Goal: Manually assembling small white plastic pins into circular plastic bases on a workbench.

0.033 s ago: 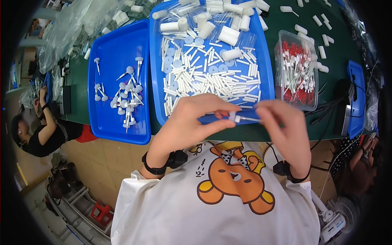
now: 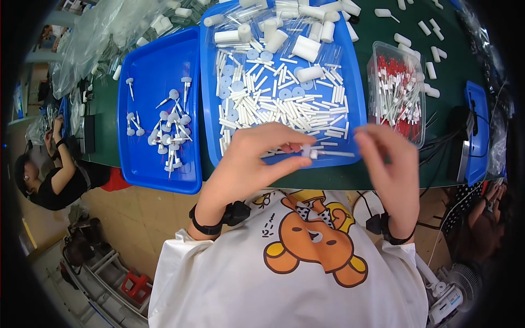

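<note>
Left hand point(image 2: 246, 158) – thumb and forefinger nearly closed, pinching white piece with slender stem point(image 2: 311, 152) over near edge of large blue tray point(image 2: 358, 109). Right hand point(image 2: 389, 161) shifted rightward since previous frame – fingers part-curled, blurred, cannot tell if holding anything. Stem end now clear of right fingertips; left pinch appears sole support. Clear box point(image 2: 374, 71) beyond, seemingly unchanged.

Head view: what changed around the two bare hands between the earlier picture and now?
The bare right hand shifted slightly right, away from the thin pale rod; blur hides whether it let go. The bare left hand shifted slightly left, still pinching the small white round piece. The blue plastic tray at left stayed put.
</note>
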The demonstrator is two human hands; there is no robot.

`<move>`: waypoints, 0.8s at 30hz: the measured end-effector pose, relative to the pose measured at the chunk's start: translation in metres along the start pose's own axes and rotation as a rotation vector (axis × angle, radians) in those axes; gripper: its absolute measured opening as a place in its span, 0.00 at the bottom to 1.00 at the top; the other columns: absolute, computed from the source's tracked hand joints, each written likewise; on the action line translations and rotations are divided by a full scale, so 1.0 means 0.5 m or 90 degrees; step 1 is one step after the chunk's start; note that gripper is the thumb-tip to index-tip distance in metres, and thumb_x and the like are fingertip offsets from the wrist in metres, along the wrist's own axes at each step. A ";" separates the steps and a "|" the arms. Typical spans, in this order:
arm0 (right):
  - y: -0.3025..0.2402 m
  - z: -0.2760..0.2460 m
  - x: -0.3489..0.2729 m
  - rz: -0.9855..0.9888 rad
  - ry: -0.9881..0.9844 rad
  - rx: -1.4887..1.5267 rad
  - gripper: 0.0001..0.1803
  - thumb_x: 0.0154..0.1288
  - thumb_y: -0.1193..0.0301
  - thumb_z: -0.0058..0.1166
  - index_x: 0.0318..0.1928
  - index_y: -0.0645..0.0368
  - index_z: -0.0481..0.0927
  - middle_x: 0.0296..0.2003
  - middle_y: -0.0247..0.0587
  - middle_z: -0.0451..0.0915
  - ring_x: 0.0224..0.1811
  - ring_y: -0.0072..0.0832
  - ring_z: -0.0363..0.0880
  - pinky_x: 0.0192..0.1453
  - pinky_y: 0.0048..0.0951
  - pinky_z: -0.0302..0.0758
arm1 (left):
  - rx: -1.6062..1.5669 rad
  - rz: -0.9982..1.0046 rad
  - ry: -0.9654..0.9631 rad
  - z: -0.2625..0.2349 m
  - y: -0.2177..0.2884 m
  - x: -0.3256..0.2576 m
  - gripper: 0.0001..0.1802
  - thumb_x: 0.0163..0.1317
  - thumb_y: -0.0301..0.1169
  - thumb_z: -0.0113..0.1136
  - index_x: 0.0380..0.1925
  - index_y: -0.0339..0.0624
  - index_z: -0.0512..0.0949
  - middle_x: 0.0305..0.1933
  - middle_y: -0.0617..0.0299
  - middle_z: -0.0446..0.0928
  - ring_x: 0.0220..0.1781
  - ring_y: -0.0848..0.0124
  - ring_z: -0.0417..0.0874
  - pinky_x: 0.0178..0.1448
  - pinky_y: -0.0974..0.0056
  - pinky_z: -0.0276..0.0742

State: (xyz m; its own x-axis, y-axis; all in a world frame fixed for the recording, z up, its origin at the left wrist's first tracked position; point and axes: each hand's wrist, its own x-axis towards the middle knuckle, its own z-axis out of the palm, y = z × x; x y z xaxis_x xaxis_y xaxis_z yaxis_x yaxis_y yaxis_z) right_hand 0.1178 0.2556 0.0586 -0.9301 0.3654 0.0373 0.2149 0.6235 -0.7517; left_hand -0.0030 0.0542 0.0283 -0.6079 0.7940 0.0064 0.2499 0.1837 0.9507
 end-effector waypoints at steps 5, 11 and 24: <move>0.069 -0.055 0.035 0.003 0.192 -0.188 0.10 0.62 0.80 0.57 0.45 0.62 0.81 0.31 0.41 0.76 0.26 0.27 0.73 0.32 0.27 0.71 | 0.244 -0.022 0.109 -0.036 -0.018 -0.003 0.18 0.50 0.23 0.71 0.44 0.40 0.84 0.41 0.55 0.83 0.42 0.65 0.82 0.49 0.64 0.77; 0.095 -0.071 0.043 -0.033 0.210 -0.265 0.12 0.62 0.79 0.57 0.47 0.61 0.80 0.35 0.40 0.75 0.30 0.27 0.72 0.35 0.29 0.72 | 0.371 -0.048 0.152 -0.066 -0.030 -0.010 0.16 0.55 0.25 0.69 0.46 0.38 0.82 0.44 0.53 0.82 0.47 0.58 0.81 0.53 0.60 0.76; 0.082 -0.019 0.062 0.018 0.178 -0.247 0.12 0.60 0.71 0.64 0.40 0.66 0.80 0.36 0.45 0.72 0.35 0.39 0.75 0.40 0.36 0.73 | 0.711 -0.077 0.302 -0.013 -0.088 0.037 0.31 0.62 0.33 0.63 0.66 0.47 0.68 0.60 0.49 0.69 0.58 0.53 0.70 0.60 0.50 0.62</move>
State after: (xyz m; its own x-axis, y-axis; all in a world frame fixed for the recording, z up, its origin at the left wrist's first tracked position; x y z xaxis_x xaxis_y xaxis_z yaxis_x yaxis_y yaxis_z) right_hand 0.1006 0.2993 0.0352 -0.8180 0.5246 0.2359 0.3838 0.8033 -0.4554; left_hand -0.0302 0.0572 -0.0113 -0.8287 0.4895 0.2713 0.5411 0.8246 0.1650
